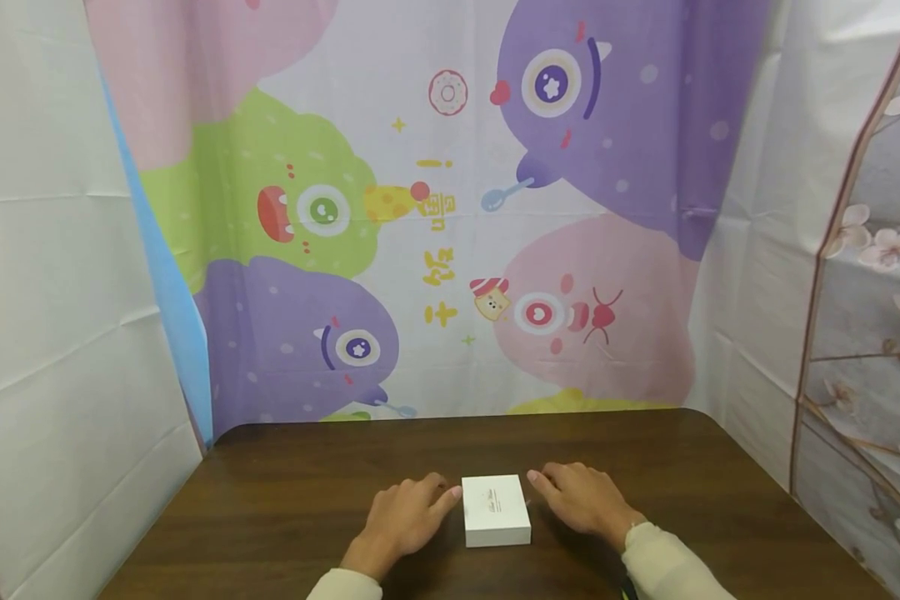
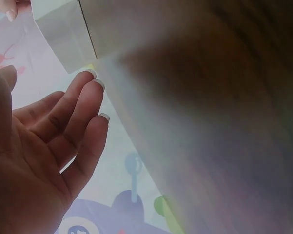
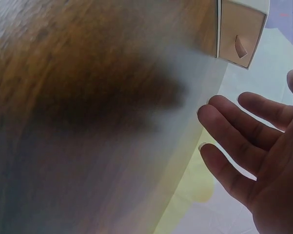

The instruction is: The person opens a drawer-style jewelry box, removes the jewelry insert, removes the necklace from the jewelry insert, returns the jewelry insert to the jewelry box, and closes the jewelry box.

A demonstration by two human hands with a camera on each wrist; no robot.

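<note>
A small white box [image 1: 493,508] with faint printed lettering on its lid lies on the brown wooden table, between the two hands. Just left of it is my left hand [image 1: 411,515], its thumb tip close to the box's edge; whether they touch I cannot tell. My right hand [image 1: 581,497] rests to the right, a little apart from the box. Both hands hold nothing, with relaxed, slightly bent fingers in the wrist views. On the side facing the right hand, the box [image 3: 241,34] has a tan face with a small pull tab [image 3: 240,47].
The dark table [image 1: 285,500] has rounded far corners. Behind it hangs a curtain [image 1: 450,358] with cartoon monsters. White sheeting [image 1: 67,292] stands at the left, and a flower-patterned panel [image 1: 870,333] at the right.
</note>
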